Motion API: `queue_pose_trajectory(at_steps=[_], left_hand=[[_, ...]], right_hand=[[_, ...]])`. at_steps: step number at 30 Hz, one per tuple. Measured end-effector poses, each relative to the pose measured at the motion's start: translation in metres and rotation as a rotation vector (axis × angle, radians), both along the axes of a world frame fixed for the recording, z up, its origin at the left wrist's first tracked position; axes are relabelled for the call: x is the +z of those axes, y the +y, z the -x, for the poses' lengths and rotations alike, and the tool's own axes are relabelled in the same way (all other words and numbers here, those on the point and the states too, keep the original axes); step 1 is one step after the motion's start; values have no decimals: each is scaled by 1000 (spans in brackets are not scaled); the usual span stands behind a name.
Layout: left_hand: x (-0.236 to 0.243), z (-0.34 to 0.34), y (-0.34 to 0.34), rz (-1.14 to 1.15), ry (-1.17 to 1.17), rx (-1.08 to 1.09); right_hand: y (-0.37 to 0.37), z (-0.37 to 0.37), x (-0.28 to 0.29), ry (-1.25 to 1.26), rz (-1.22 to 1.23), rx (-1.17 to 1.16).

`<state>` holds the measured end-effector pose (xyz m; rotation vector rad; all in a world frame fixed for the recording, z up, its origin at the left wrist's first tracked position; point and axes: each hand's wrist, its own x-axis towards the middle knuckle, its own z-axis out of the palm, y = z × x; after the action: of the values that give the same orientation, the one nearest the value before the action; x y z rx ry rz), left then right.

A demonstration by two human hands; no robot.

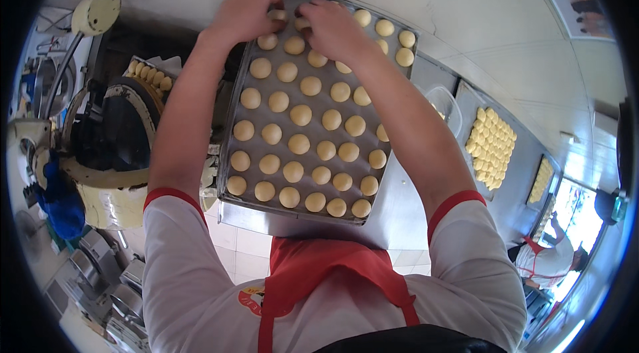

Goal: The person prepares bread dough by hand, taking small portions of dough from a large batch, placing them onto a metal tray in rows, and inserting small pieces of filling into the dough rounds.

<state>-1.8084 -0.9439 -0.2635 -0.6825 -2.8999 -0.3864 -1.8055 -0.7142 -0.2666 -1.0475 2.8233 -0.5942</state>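
Rows of round, pale yellow dough balls (301, 115) lie spaced out on a dark metal baking tray (228, 147). At the tray's far left corner, my left hand (245, 12) has its fingers curled round a dough ball (277, 15). Just to its right, my right hand (333, 25) closes on another dough ball (303, 23), partly hidden by the fingers. Both forearms reach over the tray, and the right one covers some of the balls in the right-hand rows.
A cream-coloured machine (110, 196) with a rounded bowl stands left. Beyond it sits a tray of dough pieces (150, 75). On the right are a clear plastic container (444, 103) and a tray packed with dough pieces (491, 147). Another person (547, 261) works far right.
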Motion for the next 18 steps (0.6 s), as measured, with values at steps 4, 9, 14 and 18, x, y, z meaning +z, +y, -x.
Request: queue_pose_trajectory(at_steps=[4, 9, 14, 18], left_hand=[[19, 8, 7, -12, -28, -57], [0, 18, 3, -53, -46, -193], [24, -50, 6, -193, 199, 4], [79, -152, 84, -224, 279, -102]], right_hand=[[10, -5, -3, 125, 77, -48], [104, -109, 37, 68, 528, -231], [284, -260, -21, 132, 364, -687], [470, -371, -79, 216, 138, -1241]])
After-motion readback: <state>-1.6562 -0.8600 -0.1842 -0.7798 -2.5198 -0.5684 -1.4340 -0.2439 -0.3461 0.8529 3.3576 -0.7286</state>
